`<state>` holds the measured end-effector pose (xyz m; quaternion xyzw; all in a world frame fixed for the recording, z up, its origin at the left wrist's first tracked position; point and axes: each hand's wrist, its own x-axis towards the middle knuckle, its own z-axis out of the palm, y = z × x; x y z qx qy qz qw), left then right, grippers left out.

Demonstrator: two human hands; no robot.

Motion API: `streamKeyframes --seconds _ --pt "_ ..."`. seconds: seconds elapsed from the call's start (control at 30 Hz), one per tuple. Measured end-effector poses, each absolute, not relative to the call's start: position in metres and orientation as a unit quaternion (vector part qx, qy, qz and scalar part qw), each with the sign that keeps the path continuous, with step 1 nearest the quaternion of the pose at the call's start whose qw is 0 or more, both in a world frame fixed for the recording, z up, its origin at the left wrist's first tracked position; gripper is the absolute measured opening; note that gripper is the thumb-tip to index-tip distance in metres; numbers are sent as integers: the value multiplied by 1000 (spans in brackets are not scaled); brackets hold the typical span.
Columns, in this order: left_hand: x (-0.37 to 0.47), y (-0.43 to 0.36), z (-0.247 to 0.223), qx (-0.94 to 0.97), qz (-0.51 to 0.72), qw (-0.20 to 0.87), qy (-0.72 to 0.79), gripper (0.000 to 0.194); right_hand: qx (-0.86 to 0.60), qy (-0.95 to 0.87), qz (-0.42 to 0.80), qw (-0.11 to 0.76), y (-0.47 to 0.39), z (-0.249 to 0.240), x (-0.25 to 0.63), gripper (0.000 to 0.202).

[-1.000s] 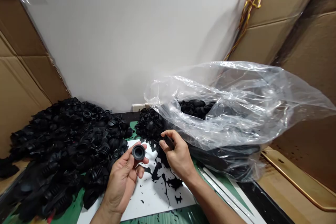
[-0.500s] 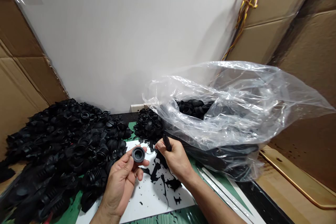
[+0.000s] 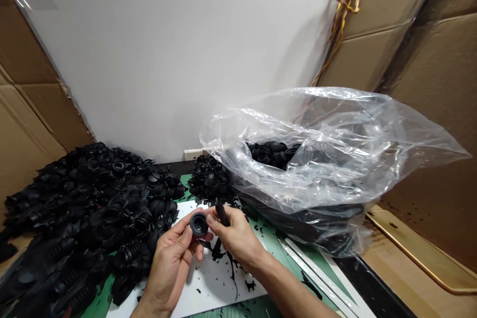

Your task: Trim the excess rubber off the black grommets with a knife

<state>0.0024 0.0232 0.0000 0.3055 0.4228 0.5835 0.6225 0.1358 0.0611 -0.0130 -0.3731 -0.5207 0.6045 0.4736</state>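
Observation:
Between the thumb and fingers of my left hand (image 3: 173, 253) is a round black rubber part (image 3: 198, 224), its hollow open end facing me. My right hand (image 3: 238, 236) comes up against the part's right side with thumb and fingertips. That same hand grips a dark pen-like tool (image 3: 222, 214), which sticks up past the index finger; its working end is hidden. Below both hands lies a white sheet (image 3: 208, 288) scattered with thin black scraps (image 3: 233, 271).
A large heap of black rubber parts (image 3: 93, 208) covers the left side. Behind the sheet sits a smaller pile of black scraps (image 3: 210, 176). A clear plastic bag (image 3: 316, 179) with black parts stands right, near white strips (image 3: 316, 278). Cardboard (image 3: 439, 84) flanks the wall.
My right hand has moved left, bringing its fingers to the rubber part. The tool moved with it. My left hand keeps its hold, the part turned slightly.

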Motion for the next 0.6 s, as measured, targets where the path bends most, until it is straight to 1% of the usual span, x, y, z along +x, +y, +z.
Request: streamKeyframes --seconds 0.07,0.17,0.27,0.37,0.43,0.6 --pt "5 23 1 315 579 612 436 38 -376 -478 636 476 57 -11 130 29" --pt "7 23 -2 335 572 579 475 46 -390 -424 652 493 54 -8 125 23" --pt "5 25 -9 369 574 505 529 49 -391 -429 638 506 55 -10 124 16" --pt "4 28 -15 381 584 434 570 44 -418 -446 610 505 57 -17 124 9" --pt "3 30 -17 382 585 419 580 41 -437 -432 613 497 58 -21 123 10" --pt "4 32 -17 426 571 401 576 30 -430 -314 693 486 58 -22 123 23"
